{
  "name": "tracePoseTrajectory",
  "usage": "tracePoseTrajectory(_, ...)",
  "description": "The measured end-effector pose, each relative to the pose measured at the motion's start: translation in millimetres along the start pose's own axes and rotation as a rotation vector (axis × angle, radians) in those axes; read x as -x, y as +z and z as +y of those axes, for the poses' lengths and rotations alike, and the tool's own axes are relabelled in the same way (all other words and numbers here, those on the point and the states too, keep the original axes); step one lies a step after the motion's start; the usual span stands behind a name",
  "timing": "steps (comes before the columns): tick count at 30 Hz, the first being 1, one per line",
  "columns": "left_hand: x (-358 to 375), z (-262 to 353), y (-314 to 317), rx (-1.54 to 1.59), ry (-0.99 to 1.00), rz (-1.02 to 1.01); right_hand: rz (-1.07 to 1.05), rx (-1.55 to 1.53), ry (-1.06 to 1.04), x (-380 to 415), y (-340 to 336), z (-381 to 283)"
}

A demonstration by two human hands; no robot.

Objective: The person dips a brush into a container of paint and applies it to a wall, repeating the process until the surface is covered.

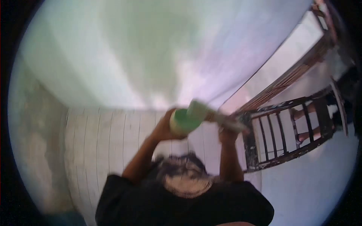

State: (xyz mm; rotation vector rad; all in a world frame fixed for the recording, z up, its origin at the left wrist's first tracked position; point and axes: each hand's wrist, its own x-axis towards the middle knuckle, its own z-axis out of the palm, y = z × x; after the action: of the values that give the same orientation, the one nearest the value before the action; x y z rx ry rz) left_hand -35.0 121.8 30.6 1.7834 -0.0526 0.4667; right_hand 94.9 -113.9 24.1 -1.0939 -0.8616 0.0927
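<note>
So, brush (214,116) in right fingers (224,131).

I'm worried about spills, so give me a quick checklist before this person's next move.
1. Container gripped: ok, in the left hand.
2. Brush gripped: ok, in the right hand.
3. Brush head touching the container: cannot tell; they overlap, blurred.
4. Wall evenly coloured: not ok, green and pale patches.
5. No bystanders: not ok, a person's legs show through the barred frame.
</note>
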Motion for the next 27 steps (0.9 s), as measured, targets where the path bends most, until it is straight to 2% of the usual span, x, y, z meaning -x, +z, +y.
tracePoseTrajectory(1, 1, -15, 4, 0.021, 0.057, 0.007, -0.004, 0.045, 0.046, 6, -8, 13)
tracePoseTrajectory(2, -3, -18, 5, 0.013, 0.171, -0.003, -0.059, 0.773, -0.120, 2, 1, 7)
tracePoseTrajectory(3, -5, -14, 5, 0.025, 0.142, -0.026, 0.012, 1.495, -0.319, -2, 10, 1)
tracePoseTrajectory(4, -6, -15, 7, 0.133, 0.080, -0.035, 0.069, 1.158, -0.194, -1, 12, 4)
tracePoseTrajectory(5, -7, -18, 5, 0.051, 0.089, -0.030, 0.171, 0.503, 0.024, -5, 19, 6)
tracePoseTrajectory(6, -9, -14, 5, 0.074, 0.080, -0.043, 0.307, -0.086, 0.153, -11, 29, 7)
tracePoseTrajectory(7, -10, -10, 5, 0.098, 0.071, -0.055, 0.396, -0.371, 0.178, -10, 41, 4)
tracePoseTrajectory(9, -15, -13, 6, 0.138, 0.055, -0.104, 0.234, 0.498, 0.017, -14, 40, -7)
tracePoseTrajectory(10, -16, -11, 6, 0.131, 0.064, -0.113, 0.177, 0.682, -0.018, -14, 40, -11)
tracePoseTrajectory(11, -18, -10, 6, 0.123, 0.072, -0.122, 0.194, 0.672, -0.038, -13, 40, -6)
tracePoseTrajectory(12, -18, -9, 6, 0.123, 0.073, -0.133, 0.315, 0.304, 0.059, -11, 41, 0)
tracePoseTrajectory(14, -26, -8, 9, 0.121, 0.075, -0.152, 0.421, -0.082, 0.133, -14, 40, 6)
tracePoseTrajectory(15, -30, -5, 11, 0.115, 0.075, -0.157, 0.391, 0.088, 0.106, -15, 38, 2)
tracePoseTrajectory(18, -45, -13, 20, 0.096, 0.084, -0.220, 0.414, 0.057, 0.085, -18, 27, 12)
tracePoseTrajectory(20, -53, -11, 31, 0.157, 0.112, -0.230, 0.523, -0.667, 0.273, -25, 25, -5)
tracePoseTrajectory(24, -81, -24, 49, 0.169, 0.120, -0.259, 0.521, -0.659, 0.233, -44, 2, -2)
tracePoseTrajectory(27, -115, -33, 61, 0.145, 0.053, -0.310, 0.534, -0.755, 0.222, -62, -25, 15)
